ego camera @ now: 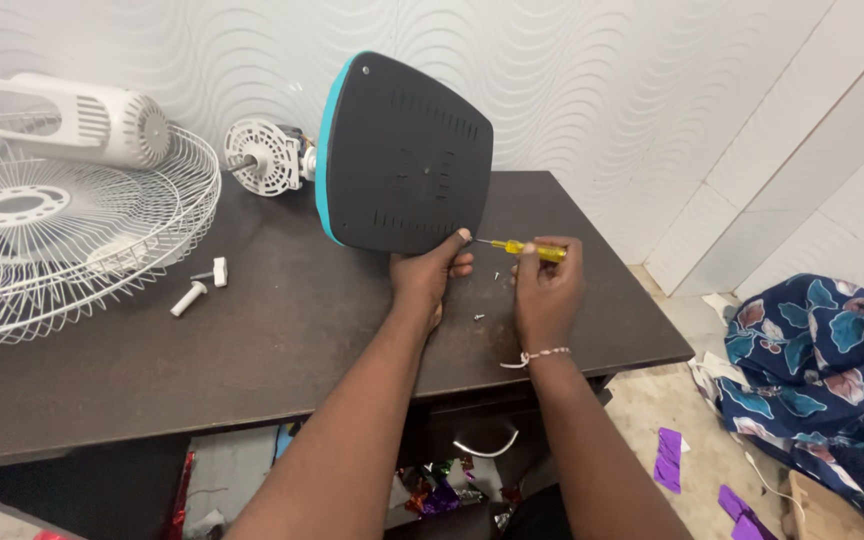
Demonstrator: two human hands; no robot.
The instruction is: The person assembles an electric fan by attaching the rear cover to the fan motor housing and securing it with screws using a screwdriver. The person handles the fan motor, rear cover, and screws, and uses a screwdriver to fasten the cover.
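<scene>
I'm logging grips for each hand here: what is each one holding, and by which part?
Left hand grips the dark fan base at its lower edge. Right hand holds the yellow screwdriver by its handle.

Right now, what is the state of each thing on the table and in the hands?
Fan base: tipped on edge, underside facing camera.
Left hand: steadies the base's lower edge.
Right hand: grips the screwdriver.
Screwdriver: tip at the base's lower corner.
Fan motor: bare, lying behind the base.
Wire grille: detached, lying flat.
Loose screws: lying on the table.
</scene>
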